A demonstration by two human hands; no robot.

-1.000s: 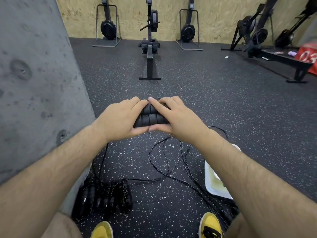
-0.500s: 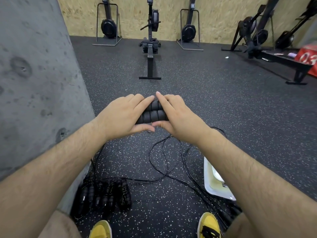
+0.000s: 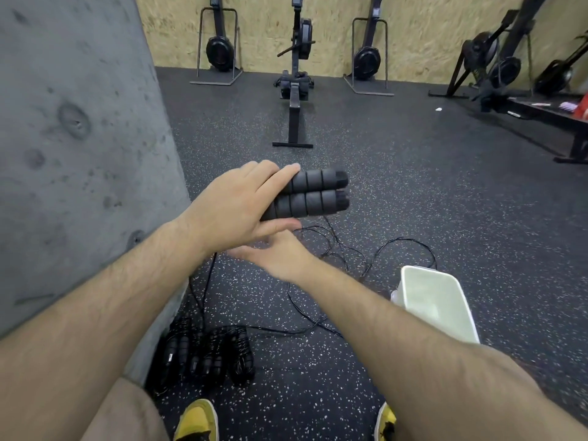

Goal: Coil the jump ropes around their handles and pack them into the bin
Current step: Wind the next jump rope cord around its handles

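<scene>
a: head view. speckled black rubber floor [image 3: 413, 192], concrete pillar [image 3: 79, 138] at left, rowing machines [image 3: 297, 90] along a chipboard wall [image 3: 429, 33] at the back. where's the rope?

b: left hand [image 3: 235, 208] holds the two foam handles [image 3: 313, 195] side by side, fingers over the top, thumb underneath, far ends sticking out to the right. the cord [image 3: 359, 259] is not wound at all. it drops from under the hand and lies in loose, crossing loops on the floor.

a: right hand?

b: right hand [image 3: 276, 256] is just below the left and blurred. fingers stretched out flat toward the left, nothing in it that i can make out. cannot tell if it touches the cord.

a: bin?

b: white bin [image 3: 405, 281] on the floor to the right, near the loops. what shows of its inside looks bare. a heap of wound ropes [image 3: 206, 354] lies at the foot of the pillar, not in the bin.

a: risks?

b: my reading only. the loops cross one another, so hauling in the first turns may pull a knot tight. one loop lies close behind the bin and could catch its corner and drag or tip it. the grip is on one end of the handles, so they may scissor apart once the cord pulls on them. one strand runs down toward the heap and may foul it.
</scene>
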